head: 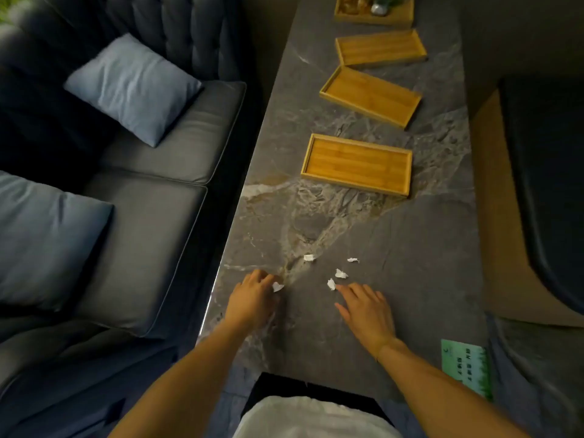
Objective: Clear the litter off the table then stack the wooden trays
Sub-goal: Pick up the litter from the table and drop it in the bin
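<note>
Several small white paper scraps lie on the grey marble table (410,279). One scrap (277,286) is pinched at the fingertips of my left hand (254,297), near the table's left edge. My right hand (366,306) lies flat with fingers spread, its index tip touching another scrap (331,284). More scraps sit just beyond: one (341,273), one (309,257), one (352,260). Three empty wooden trays lie further up the table: near tray (357,164), middle tray (370,95), far tray (380,47).
A fourth wooden tray (374,9) holding small items sits at the far end. A green card (467,368) lies at the table's near right corner. A dark sofa (151,216) with blue cushions runs along the left; a dark seat (550,184) stands on the right.
</note>
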The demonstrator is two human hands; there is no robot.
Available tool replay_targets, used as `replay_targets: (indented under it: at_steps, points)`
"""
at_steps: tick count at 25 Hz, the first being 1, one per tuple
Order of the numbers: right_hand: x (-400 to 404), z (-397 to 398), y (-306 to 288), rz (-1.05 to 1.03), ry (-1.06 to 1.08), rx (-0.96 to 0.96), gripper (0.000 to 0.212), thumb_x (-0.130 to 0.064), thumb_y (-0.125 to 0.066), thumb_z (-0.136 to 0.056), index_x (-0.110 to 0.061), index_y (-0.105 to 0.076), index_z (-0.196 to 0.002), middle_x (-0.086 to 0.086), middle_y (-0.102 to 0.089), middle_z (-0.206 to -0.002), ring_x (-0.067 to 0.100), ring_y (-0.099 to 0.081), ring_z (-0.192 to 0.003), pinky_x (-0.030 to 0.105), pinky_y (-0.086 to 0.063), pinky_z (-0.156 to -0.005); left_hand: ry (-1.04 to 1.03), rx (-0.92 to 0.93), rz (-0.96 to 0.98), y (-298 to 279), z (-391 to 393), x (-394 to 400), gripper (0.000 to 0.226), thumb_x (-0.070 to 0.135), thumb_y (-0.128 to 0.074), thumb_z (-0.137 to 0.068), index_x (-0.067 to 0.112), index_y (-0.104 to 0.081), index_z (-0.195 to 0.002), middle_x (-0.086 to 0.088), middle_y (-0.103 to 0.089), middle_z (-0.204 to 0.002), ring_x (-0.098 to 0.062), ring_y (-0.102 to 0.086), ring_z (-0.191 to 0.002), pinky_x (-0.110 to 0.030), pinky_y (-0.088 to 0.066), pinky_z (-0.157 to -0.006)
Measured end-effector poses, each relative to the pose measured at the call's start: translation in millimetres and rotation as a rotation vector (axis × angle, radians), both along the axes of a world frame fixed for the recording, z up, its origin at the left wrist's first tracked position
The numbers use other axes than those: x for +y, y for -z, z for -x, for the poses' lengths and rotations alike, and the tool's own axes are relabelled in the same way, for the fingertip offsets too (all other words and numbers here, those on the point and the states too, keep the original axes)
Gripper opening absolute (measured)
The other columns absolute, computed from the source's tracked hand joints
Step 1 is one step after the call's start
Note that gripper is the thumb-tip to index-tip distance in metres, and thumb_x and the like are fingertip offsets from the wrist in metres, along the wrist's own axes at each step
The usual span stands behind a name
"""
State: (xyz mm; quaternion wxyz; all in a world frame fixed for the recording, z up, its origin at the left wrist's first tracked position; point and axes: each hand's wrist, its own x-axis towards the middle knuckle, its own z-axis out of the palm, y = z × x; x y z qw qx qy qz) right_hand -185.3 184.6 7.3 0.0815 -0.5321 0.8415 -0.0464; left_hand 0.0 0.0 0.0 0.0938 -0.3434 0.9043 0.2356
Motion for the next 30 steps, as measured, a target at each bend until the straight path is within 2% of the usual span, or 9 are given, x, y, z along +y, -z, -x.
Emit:
replay_targets:
  at_steps: [4,8,12,16,19,23,25,30]
  points:
    - [-15.8,-3.6,7.6,0.015,0.059,-0.021,0.041,-0.029,-0.086,-0.066,-0.020,-0.071,-0.103,0.000,-0.067,-0.080,0.024,-0.062,-0.065,0.035,-0.048,-0.052,0.010,-0.005,0.002,11.0,6.4,-4.1,0.029,0.036,-0.059,-0.089,0.030,-0.059,-0.118,-0.001,-0.056,-0.111,-0.025,-0.059,-0.096,-0.041,-0.053,-0.069]
    - [-25.4,-8.0,15.4,0.033,0.142,-0.054,0.026,-0.022,-0.087,-0.065,-0.021,-0.069,-0.084,0.000,-0.065,-0.077,0.025,-0.060,-0.063,0.034,-0.046,-0.050,0.069,-0.041,0.014,22.6,6.4,-12.3,0.018,0.029,-0.057,-0.091,0.025,-0.060,-0.108,-0.004,-0.057,-0.103,-0.029,-0.061,-0.087,-0.039,-0.051,-0.064]
    - [-32.4,-14.6,14.4,-0.012,0.225,-0.149,0.026,-0.012,-0.087,-0.063,-0.019,-0.064,-0.072,0.002,-0.063,-0.071,0.025,-0.060,-0.062,0.034,-0.048,-0.049,0.120,-0.058,0.009,24.4,14.8,-14.1,0.013,0.025,-0.054,-0.092,0.022,-0.058,-0.104,-0.005,-0.058,-0.101,-0.031,-0.061,-0.086,-0.035,-0.039,-0.061]
    - [-28.3,-11.5,8.7,-0.004,0.345,-0.248,0.006,-0.022,-0.067,-0.086,-0.018,-0.064,-0.084,0.001,-0.063,-0.087,0.024,-0.058,-0.081,0.035,-0.043,-0.056,0.125,0.037,-0.084,16.4,35.4,-22.0,0.009,0.030,-0.055,-0.091,0.027,-0.058,-0.099,0.000,-0.056,-0.102,-0.026,-0.061,-0.084,-0.031,-0.037,-0.059]
    - [-25.3,-0.1,3.8,0.068,0.404,-0.252,0.006,-0.022,-0.067,-0.086,-0.017,-0.065,-0.084,0.002,-0.062,-0.095,0.023,-0.058,-0.086,0.035,-0.047,-0.056,0.111,0.154,-0.109,10.1,63.5,-28.9,0.009,0.030,-0.066,-0.084,0.029,-0.062,-0.092,0.004,-0.056,-0.105,-0.021,-0.061,-0.080,-0.031,-0.043,-0.057]
    - [-34.1,9.2,3.7,0.085,0.356,-0.255,0.004,-0.017,-0.071,-0.082,-0.014,-0.069,-0.082,0.000,-0.066,-0.107,0.027,-0.061,-0.091,0.039,-0.054,-0.066,0.142,0.199,-0.087,14.1,92.3,-31.3,0.009,0.027,-0.069,-0.084,0.025,-0.065,-0.091,0.005,-0.056,-0.113,-0.020,-0.061,-0.084,-0.024,-0.036,-0.060]
    - [-38.0,9.8,7.4,0.093,0.348,-0.249,0.004,-0.016,-0.072,-0.081,-0.014,-0.069,-0.079,-0.001,-0.069,-0.104,0.027,-0.062,-0.086,0.039,-0.054,-0.064,0.170,0.160,-0.072,17.7,97.6,-31.6,0.008,0.029,-0.065,-0.087,0.025,-0.065,-0.093,0.005,-0.057,-0.115,-0.022,-0.061,-0.087,-0.027,-0.038,-0.059]
    - [-40.6,11.6,12.0,0.071,0.312,-0.238,0.016,-0.014,-0.082,-0.069,-0.017,-0.066,-0.071,0.000,-0.067,-0.079,0.025,-0.063,-0.071,0.032,-0.052,-0.051,0.259,0.139,0.027,23.2,101.4,-32.0,0.011,0.032,-0.057,-0.091,0.023,-0.062,-0.095,0.001,-0.059,-0.106,-0.027,-0.062,-0.085,-0.031,-0.038,-0.055]
